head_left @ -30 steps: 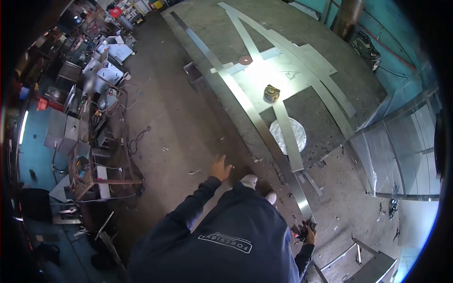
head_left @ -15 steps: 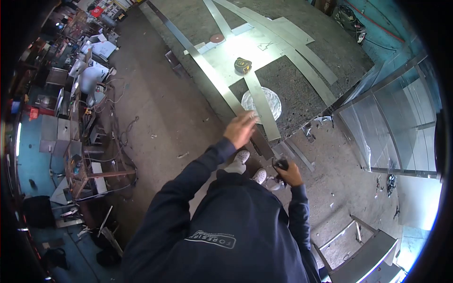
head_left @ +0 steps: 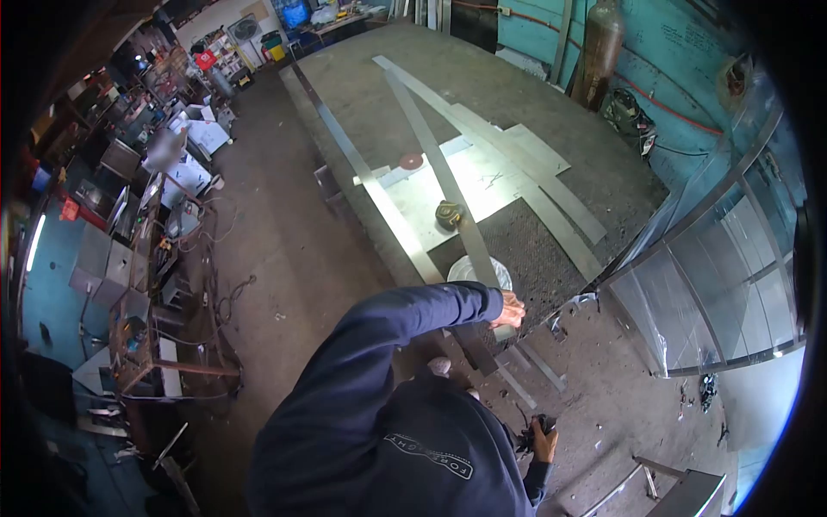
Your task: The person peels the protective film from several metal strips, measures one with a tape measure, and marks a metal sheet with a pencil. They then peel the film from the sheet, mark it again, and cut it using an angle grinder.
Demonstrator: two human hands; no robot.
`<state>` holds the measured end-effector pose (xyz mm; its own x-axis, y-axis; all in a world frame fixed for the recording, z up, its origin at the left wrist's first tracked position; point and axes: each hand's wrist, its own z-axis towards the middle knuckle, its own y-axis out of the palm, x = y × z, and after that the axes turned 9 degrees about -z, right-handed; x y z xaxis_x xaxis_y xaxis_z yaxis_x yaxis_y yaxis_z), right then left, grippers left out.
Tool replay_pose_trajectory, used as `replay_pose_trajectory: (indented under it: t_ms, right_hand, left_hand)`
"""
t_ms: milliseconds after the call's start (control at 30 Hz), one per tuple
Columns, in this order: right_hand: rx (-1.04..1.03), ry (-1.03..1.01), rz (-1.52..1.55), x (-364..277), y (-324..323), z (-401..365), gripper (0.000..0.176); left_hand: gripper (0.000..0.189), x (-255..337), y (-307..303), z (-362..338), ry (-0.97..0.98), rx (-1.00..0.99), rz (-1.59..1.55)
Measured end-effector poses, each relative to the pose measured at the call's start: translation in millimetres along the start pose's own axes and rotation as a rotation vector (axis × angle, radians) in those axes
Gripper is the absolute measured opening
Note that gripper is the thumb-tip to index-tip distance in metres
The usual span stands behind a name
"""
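Metal workshop: steel strips (head_left: 435, 164) on workbench (head_left: 551, 112), gas cylinder (head_left: 600, 47).

Crossed metal strips (head_left: 435, 159) cover near tabletop (head_left: 534, 86), tape measure (head_left: 448, 214) among them, open room farther along

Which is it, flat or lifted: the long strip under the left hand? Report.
Flat: the strip lies along the table, left hand on its near end.

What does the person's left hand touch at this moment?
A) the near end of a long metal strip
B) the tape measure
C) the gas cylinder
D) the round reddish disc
A: the left hand is on the metal strip at its near end, by the table edge; the tape measure lies farther up; the right hand holds a dark tool.
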<state>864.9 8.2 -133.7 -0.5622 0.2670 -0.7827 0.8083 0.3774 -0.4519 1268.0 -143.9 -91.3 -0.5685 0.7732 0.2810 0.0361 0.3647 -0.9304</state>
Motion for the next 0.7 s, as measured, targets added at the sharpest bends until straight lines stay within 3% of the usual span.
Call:
replay_pose_trajectory:
  t_ms: [33,100,133,167,200,233,367,467,700]
  right_hand:
    - [0.03,0.025,0.004,-7.1,0.6,-2.8,0.024]
    - [0.088,0.003,0.023,-15.3,1.2,-3.9,0.019]
    - [0.114,0.002,0.15,-14.4,2.6,-2.6,0.016]
    - [0.136,0.004,0.273,-12.5,3.1,-4.0,0.014]
    - [0.075,0.037,0.374,-50.1,-1.1,-13.6,0.014]
    - [0.078,0.049,0.371,-62.0,0.1,-7.4,0.014]
    - [0.011,-0.118,0.337,-66.2,2.4,20.9,0.028]
    - [-0.019,-0.013,0.452,-110.4,8.8,15.2,0.037]
    - [-0.118,0.079,0.467,-96.3,14.4,22.4,0.039]
  left_hand:
    - [0.035,1.0,-16.5,0.9,0.003,0.0,0.015]
    - [0.022,7.1,-48.8,3.0,-0.13,0.266,0.215]
    - [0.022,13.7,-68.4,1.1,-0.124,0.264,0.217]
    - [0.018,21.0,-89.1,-3.6,-0.116,0.516,0.285]
    - [0.015,29.3,-103.0,-8.3,-0.107,0.77,0.347]
    - [0.015,40.7,-109.4,-13.4,-0.103,0.769,0.335]
    - [0.038,80.6,-85.7,-21.9,-0.084,1.072,0.362]
    - [0.053,106.0,-67.9,-14.8,-0.215,1.128,0.36]
    - [0.043,123.5,1.3,3.8,-0.287,0.955,0.24]
